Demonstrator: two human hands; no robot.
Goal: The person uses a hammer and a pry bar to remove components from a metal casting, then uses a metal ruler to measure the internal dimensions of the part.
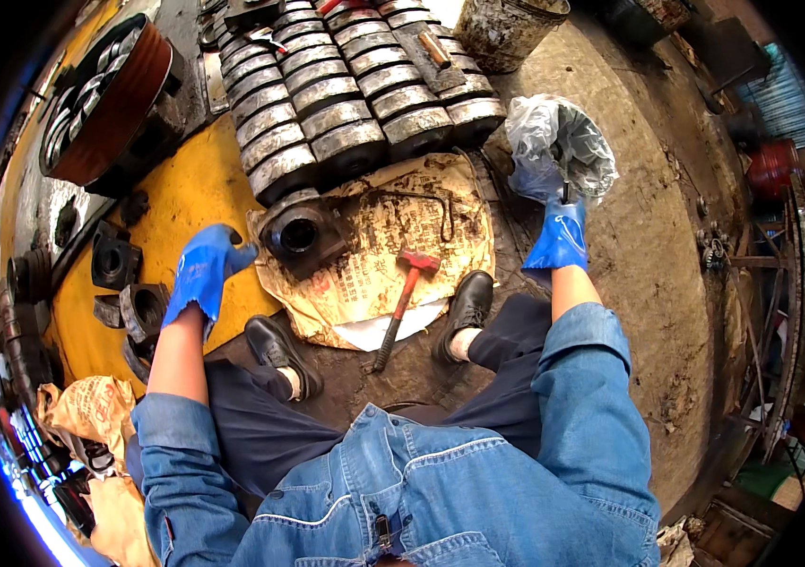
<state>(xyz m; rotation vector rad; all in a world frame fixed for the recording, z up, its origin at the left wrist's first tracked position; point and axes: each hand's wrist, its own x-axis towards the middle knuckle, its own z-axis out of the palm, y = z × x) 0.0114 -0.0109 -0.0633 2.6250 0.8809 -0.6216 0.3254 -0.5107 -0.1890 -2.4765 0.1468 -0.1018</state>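
Note:
My left hand (202, 272), in a blue glove, is held over the yellow floor with bent fingers apart and nothing in them. Just right of it a black, greasy metal block with a round bore (300, 234) lies on a stained paper sack (379, 293). My right hand (558, 236), also gloved in blue, is closed round a thin dark handle (566, 194) at the near rim of a container lined with a clear plastic bag (535, 132). The handle's far end is hidden. A red-headed hammer (412, 269) and a bent dark rod (447, 217) rest on the sack.
Rows of stacked round metal parts (341, 123) stand ahead, with a wooden-handled tool (434, 49) on top. A grimy bucket (506, 33) is behind the bag. At left are a rusty drum of metal rings (119, 104) and loose black blocks (117, 260). My shoes (468, 307) flank the hammer.

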